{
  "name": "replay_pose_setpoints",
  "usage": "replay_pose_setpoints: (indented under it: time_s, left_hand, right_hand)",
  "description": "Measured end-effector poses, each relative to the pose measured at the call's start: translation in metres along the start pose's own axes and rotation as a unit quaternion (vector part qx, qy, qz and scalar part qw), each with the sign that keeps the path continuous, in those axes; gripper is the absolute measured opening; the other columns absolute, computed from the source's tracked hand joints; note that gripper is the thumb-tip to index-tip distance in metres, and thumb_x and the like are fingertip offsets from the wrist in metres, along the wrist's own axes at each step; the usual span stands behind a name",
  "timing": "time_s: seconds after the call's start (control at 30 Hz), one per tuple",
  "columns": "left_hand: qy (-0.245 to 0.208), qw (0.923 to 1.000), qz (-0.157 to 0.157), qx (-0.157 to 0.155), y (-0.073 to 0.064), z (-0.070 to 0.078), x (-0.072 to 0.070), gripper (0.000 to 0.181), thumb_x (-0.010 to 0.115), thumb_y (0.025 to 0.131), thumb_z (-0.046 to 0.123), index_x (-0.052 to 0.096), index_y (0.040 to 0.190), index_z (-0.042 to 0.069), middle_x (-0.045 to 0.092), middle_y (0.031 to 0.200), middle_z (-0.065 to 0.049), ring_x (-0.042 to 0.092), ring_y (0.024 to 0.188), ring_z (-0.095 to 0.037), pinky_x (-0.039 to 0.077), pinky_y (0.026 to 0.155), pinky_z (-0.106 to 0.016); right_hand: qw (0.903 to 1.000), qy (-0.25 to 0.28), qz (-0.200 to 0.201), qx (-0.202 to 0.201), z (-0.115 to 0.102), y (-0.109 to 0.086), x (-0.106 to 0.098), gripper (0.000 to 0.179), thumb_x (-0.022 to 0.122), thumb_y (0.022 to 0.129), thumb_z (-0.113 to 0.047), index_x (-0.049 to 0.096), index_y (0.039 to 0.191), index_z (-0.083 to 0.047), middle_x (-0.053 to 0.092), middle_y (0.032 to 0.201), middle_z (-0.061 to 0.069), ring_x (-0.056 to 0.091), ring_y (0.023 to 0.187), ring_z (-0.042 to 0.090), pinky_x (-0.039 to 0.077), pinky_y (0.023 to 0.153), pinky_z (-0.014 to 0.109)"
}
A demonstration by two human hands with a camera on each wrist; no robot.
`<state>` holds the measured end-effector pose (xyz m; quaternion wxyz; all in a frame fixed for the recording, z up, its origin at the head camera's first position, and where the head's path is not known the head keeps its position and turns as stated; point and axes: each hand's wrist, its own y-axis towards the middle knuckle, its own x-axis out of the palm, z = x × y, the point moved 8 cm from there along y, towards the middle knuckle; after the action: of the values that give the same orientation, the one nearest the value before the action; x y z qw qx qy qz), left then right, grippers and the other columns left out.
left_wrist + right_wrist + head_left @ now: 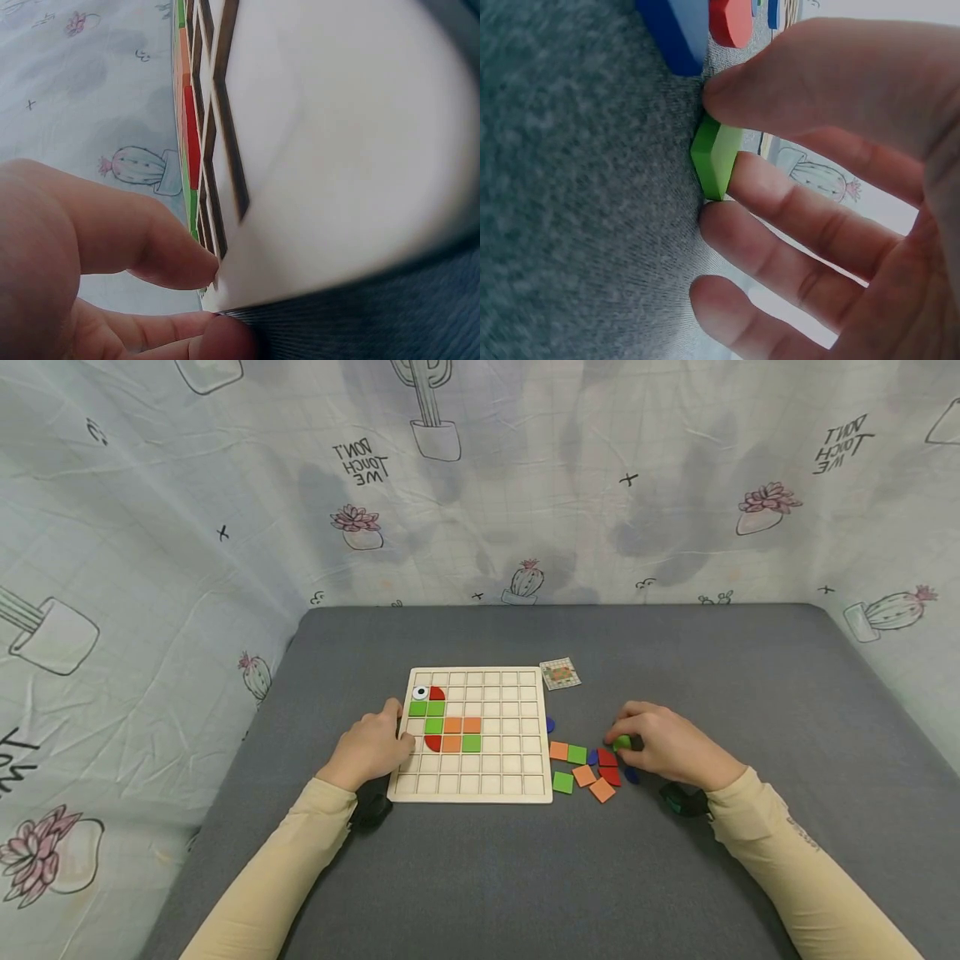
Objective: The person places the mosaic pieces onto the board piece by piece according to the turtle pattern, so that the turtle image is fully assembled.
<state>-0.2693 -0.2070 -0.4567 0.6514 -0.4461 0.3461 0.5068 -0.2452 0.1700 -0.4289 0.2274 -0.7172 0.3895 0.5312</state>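
Note:
A wooden grid board [512, 768] lies on the table. At its left edge, my left hand [371, 745] pinches the rim, with the thumb [176, 251] over the top and the fingers low at the side. Green, orange and red tiles plus an eye tile [421, 692] form a figure in the board's upper left cells. To the right, my right hand [663, 745] pinches a small green tile [718, 154] between thumb and fingertips, close to the cloth. Beside that hand are red tiles [607, 758] and a blue piece [676, 34] partly hidden by it in the head view.
Loose orange tiles [602, 790] and green tiles [562, 782] lie along the board's right side. A small picture card [560, 673] rests by its upper right corner. Grey cloth [480, 877] covers the table, with a printed curtain [525, 510] behind.

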Motion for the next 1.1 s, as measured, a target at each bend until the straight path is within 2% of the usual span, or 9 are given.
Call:
replay_pose_setpoints:
  time_s: [0.23,0.47,0.8,1.1]
  left_hand:
    - [0.002,1.0,-0.001,0.001,0.002,0.0,0.001,0.049,0.056,0.098,0.024,0.046,0.14,0.0,0.066,0.091,-0.016,0.058,0.065,-0.026,0.042,0.054,-0.037]
    - [0.002,1.0,0.001,0.0,0.001,-0.002,0.001,0.048,0.056,0.098,0.023,0.046,0.138,0.0,0.065,0.088,-0.015,0.058,0.064,-0.026,0.042,0.053,-0.036]
    - [0.002,1.0,0.003,0.004,0.0,-0.002,0.0,0.047,0.056,0.098,0.023,0.047,0.137,0.0,0.065,0.089,-0.015,0.058,0.064,-0.026,0.042,0.054,-0.037]
    - [0.003,1.0,0.001,0.003,0.0,-0.001,-0.001,0.048,0.056,0.098,0.023,0.047,0.139,0.0,0.066,0.092,-0.016,0.058,0.065,-0.027,0.042,0.054,-0.037]
  right_hand:
    - [0.9997,0.018,0.015,0.002,-0.004,0.003,-0.002,0.02,0.081,0.085,-0.006,0.081,0.1,-0.018,0.066,0.097,-0.004,0.059,0.079,0.011,0.049,0.069,0.031]
    - [0.9987,0.039,0.031,-0.013,-0.021,0.017,0.0,0.017,0.08,0.088,-0.008,0.08,0.102,-0.017,0.065,0.1,-0.002,0.059,0.076,0.013,0.047,0.067,0.029]
    - [0.9951,0.047,0.064,-0.058,-0.056,0.052,0.006,0.015,0.081,0.087,-0.009,0.079,0.102,-0.014,0.064,0.097,0.0,0.048,0.067,0.006,0.043,0.061,0.026]
    - [0.9931,0.054,0.06,-0.085,-0.087,0.091,0.022,0.014,0.077,0.089,-0.008,0.079,0.102,-0.012,0.067,0.099,0.001,0.06,0.077,0.014,0.049,0.069,0.029]
